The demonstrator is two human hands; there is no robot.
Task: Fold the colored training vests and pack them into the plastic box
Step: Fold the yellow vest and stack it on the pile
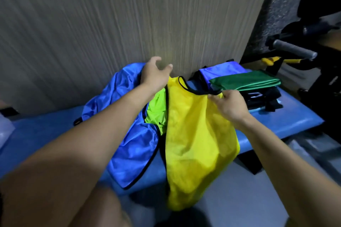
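A yellow vest (193, 138) with black trim hangs over the front edge of a blue padded bench (287, 121). My right hand (230, 105) pinches its right shoulder strap. My left hand (155, 73) hovers open above the vest's left shoulder, fingers spread, holding nothing. Under the yellow vest lie a lime green vest (156, 114) and a crumpled blue vest (129, 134). At the bench's far right a folded blue vest (221, 72) and a folded dark green vest (245, 81) rest on a black pile (262, 99). A clear plastic box (5, 129) shows at the left edge.
A beige ribbed wall (110, 24) stands right behind the bench. To the right is dark gym equipment with a grey padded handle (293, 49) and a yellow strap (271, 60). Grey floor (239, 199) lies below the bench front.
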